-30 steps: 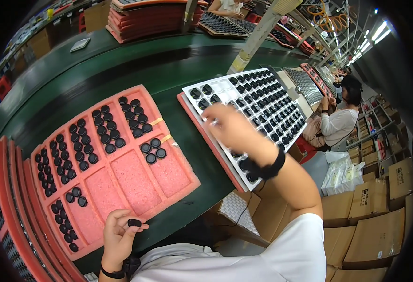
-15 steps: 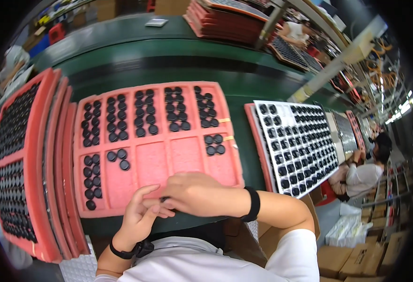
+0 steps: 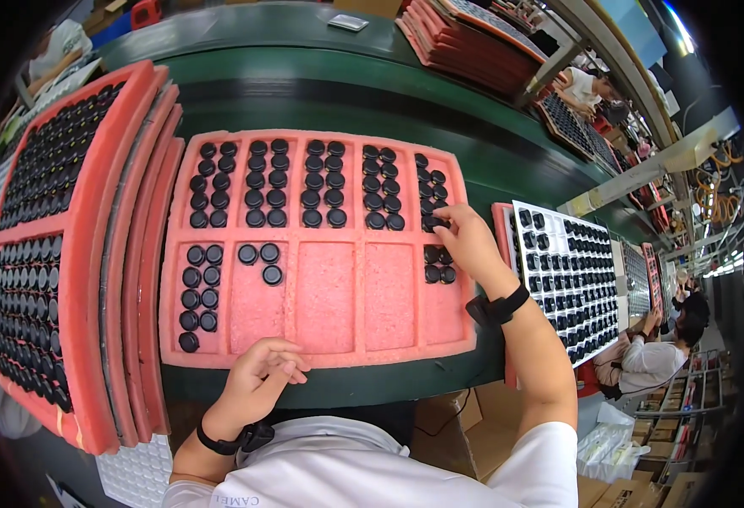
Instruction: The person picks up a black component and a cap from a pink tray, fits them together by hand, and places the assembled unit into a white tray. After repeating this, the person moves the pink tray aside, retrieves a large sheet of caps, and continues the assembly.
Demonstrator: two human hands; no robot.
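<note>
A pink foam tray (image 3: 329, 296) lies before me, divided into two rows of compartments. Small black round parts (image 3: 335, 182) stand in pairs across the far row; the near row holds them at its left end, in its second compartment and at its right end. My right hand (image 3: 467, 241) reaches to the right side of the tray. Its thumb and fingertips close on a black round part (image 3: 433, 223) at the near end of the far right compartment. By the tray's near edge is my left hand (image 3: 263, 372), fingers loosely bent and apart, with nothing visible in it.
Leaning foam trays (image 3: 147, 212) filled with black parts stand at the left. On the right lies a white cell tray (image 3: 553, 244) of black parts. Beyond run a green work surface (image 3: 245, 93), a slanting post (image 3: 668, 161) and more stacked trays (image 3: 448, 42). Co-workers (image 3: 651, 364) sit farther right.
My right hand has left my left hand, carrying a small black part right to the tray's far right compartment. My left hand stays near the front edge. The view has shifted.
</note>
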